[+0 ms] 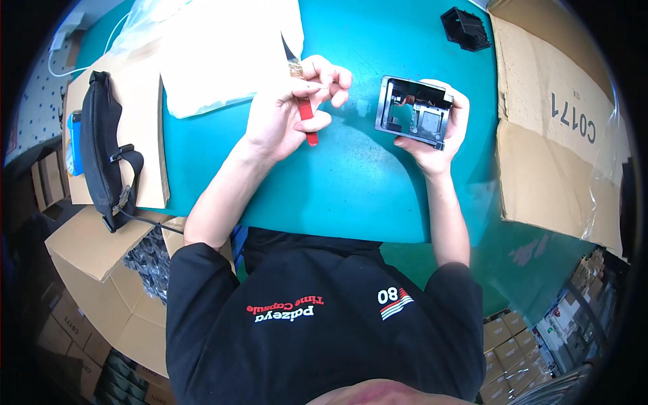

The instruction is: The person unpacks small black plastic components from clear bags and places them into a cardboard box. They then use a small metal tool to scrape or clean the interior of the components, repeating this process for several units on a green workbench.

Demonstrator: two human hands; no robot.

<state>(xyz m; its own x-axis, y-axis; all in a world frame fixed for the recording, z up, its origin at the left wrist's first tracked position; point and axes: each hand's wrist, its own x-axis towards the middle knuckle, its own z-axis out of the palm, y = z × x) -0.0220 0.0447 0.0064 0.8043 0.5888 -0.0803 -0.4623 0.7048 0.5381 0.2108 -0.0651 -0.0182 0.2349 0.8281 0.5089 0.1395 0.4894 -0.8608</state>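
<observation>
In my left hand (273, 125) is a slim pointed tool (305, 111) with a dark tip, a gold-patterned band and a red lower part. Its tip points up and away from me; I cannot tell whether it is a knife or tweezers. The thumb and forefinger of that hand come together, and anything tiny between them is too small to make out. My right hand (445, 145) grips a black plastic housing (415, 111) from its right side. The housing's open face is turned up, showing inner ribs, a rectangular part and a little reddish-brown piece.
Both hands are above a green table mat (358, 182). Another black plastic housing (466, 29) lies far right beside a large cardboard box (540, 145). White plastic sheeting (223, 54) covers the far left. A black waist bag (104, 148) rests on cardboard; an open carton (101, 270) stands below.
</observation>
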